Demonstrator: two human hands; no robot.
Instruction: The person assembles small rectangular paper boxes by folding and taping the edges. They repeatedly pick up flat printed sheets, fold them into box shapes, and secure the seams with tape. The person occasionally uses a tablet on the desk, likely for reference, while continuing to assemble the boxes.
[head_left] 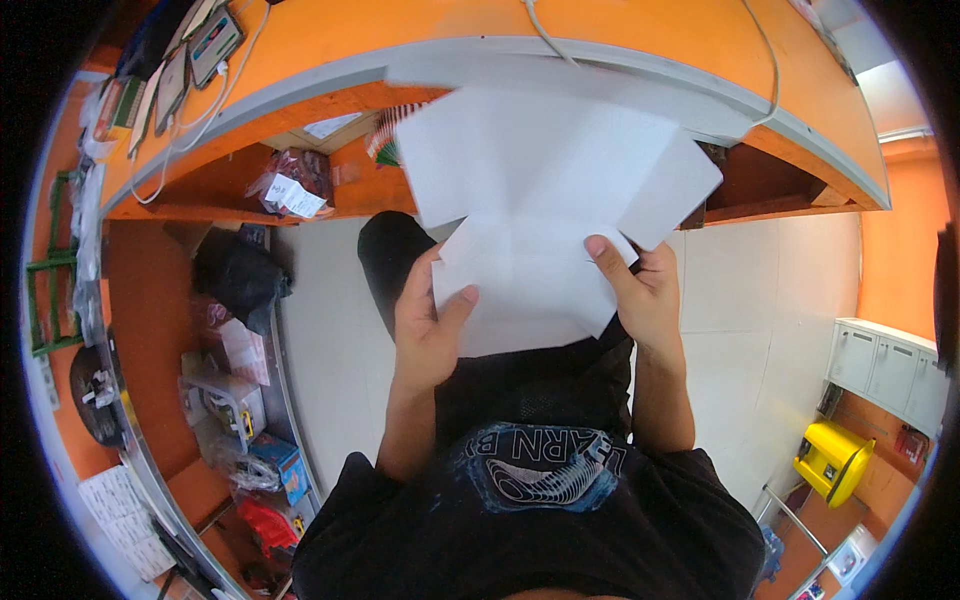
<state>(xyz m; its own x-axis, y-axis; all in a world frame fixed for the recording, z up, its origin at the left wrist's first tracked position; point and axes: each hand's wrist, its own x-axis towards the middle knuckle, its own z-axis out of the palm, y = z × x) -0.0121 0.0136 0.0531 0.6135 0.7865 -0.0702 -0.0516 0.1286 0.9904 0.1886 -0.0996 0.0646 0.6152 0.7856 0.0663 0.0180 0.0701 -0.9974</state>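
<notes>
The person stands at an orange counter (640, 45) with a fan of white paper sheets (540, 190) held up in front of the chest; the left hand (425, 325) grips the lower sheets from the side, thumb pressed flat on the front face and the other fingers curled out of sight behind; the right hand (645, 290) pinches the opposite edge, thumb laid on top near the overlap, fingers closed behind the stack. It looks to me like a sorting or squaring-up step, the sheets splayed at several angles and not yet aligned; bringing them together would call for loosening one thumb while the other hand keeps its pinch, or the loose upper sheets could slide away. How many sheets there are I cannot say, since the white blurs together. The top sheets reach up over the counter's grey lip, so room above is tight; below and to the right the pale floor (790, 300) lies open; to the left a cluttered shelf (240, 400) of boxes and bags crowds close to the elbow.
</notes>
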